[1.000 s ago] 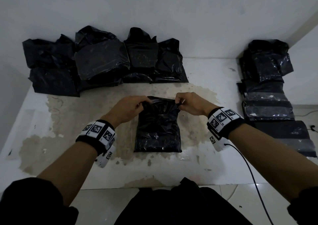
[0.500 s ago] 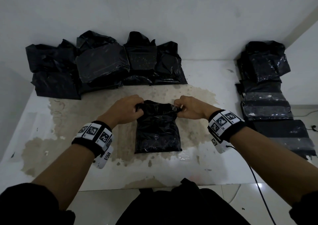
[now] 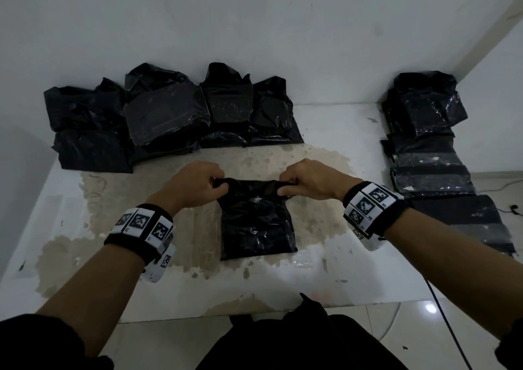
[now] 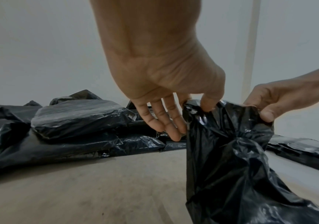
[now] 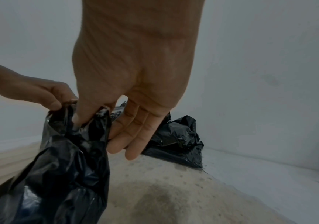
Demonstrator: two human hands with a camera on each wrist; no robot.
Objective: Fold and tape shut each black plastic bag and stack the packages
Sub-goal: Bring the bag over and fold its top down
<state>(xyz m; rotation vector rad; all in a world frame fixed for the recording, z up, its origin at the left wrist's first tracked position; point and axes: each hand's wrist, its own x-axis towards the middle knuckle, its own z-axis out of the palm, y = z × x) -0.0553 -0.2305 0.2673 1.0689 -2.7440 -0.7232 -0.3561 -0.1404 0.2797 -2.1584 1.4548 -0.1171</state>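
A filled black plastic bag (image 3: pixel 256 222) lies in the middle of the worn white table (image 3: pixel 325 279). My left hand (image 3: pixel 210 187) pinches the left end of its rolled top edge between thumb and forefinger, the other fingers hanging loose behind the plastic. My right hand (image 3: pixel 294 184) pinches the right end the same way. In the left wrist view the left hand (image 4: pixel 199 106) grips the bag (image 4: pixel 229 166), with the right hand (image 4: pixel 264 113) beside it. In the right wrist view the right hand (image 5: pixel 89 119) holds the bag's (image 5: pixel 68 166) crumpled top. No tape is in view.
A heap of black bags (image 3: pixel 169 115) lies along the back wall at the left. A row of taped black packages (image 3: pixel 435 154) runs down the table's right side. A black cable (image 3: pixel 447 327) hangs off the front right. Dark clothing (image 3: pixel 297 338) shows at the table's near edge.
Both hands have rolled the bag's top edge down toward me, so the bag looks shorter. The head view has tilted slightly, and the hands sit a little lower on the table.
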